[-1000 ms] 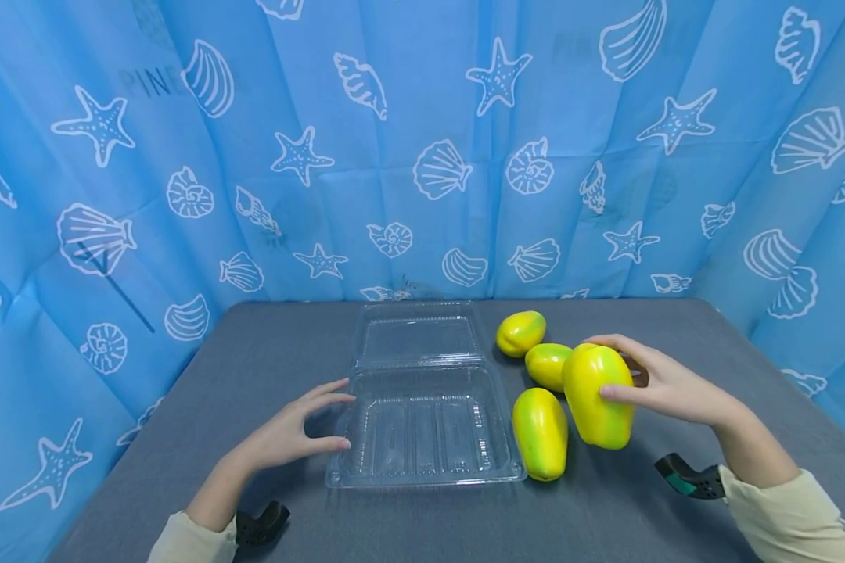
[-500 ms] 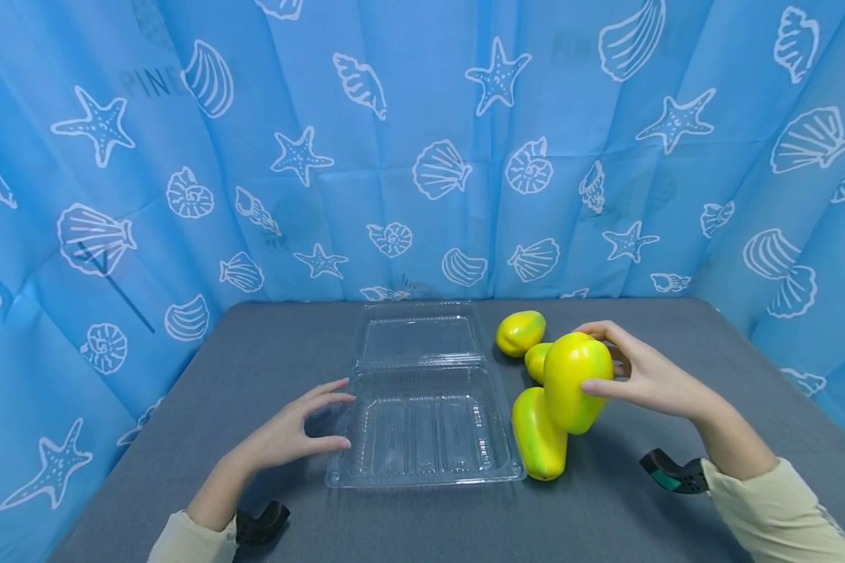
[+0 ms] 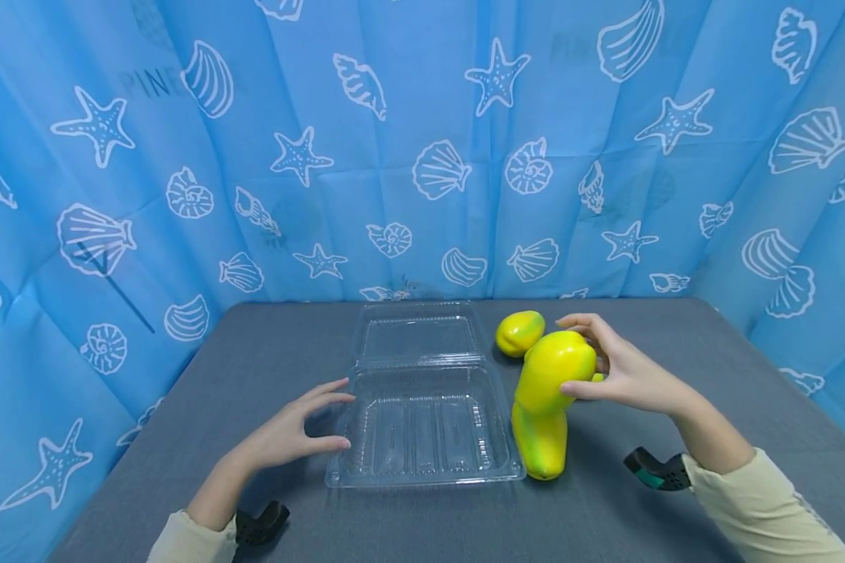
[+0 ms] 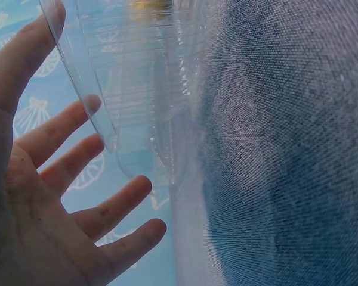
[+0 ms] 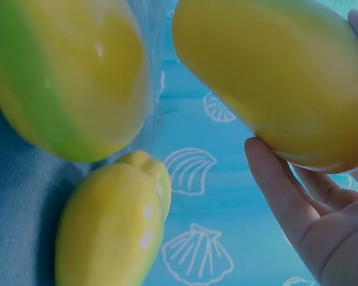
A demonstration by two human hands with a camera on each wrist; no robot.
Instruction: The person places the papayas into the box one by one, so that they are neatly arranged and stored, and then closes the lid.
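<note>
In the head view my right hand [image 3: 630,375] holds a yellow-green papaya [image 3: 555,367] above the table, thumb on the near side and fingers behind. Its lower end covers part of a second papaya [image 3: 541,450] lying beside the clear plastic clamshell box [image 3: 422,461]. The right wrist view shows the held papaya [image 5: 268,77] apart from the two lying ones. My left hand [image 3: 292,426] is at the box's left side, fingers spread; in the left wrist view, fingertips [image 4: 93,104] are at the clear rim. The box stands open with nothing in it.
Another papaya [image 3: 519,334] lies behind, right of the box's lid [image 3: 418,338]. One more papaya [image 3: 598,378] is mostly hidden behind the right hand and its fruit. Grey cloth [image 3: 289,344] covers the table; a blue shell-print curtain [image 3: 422,234] hangs behind.
The right hand has carried its papaya leftward toward the box, from the right of the front papaya to above it. The left hand and the box have stayed put.
</note>
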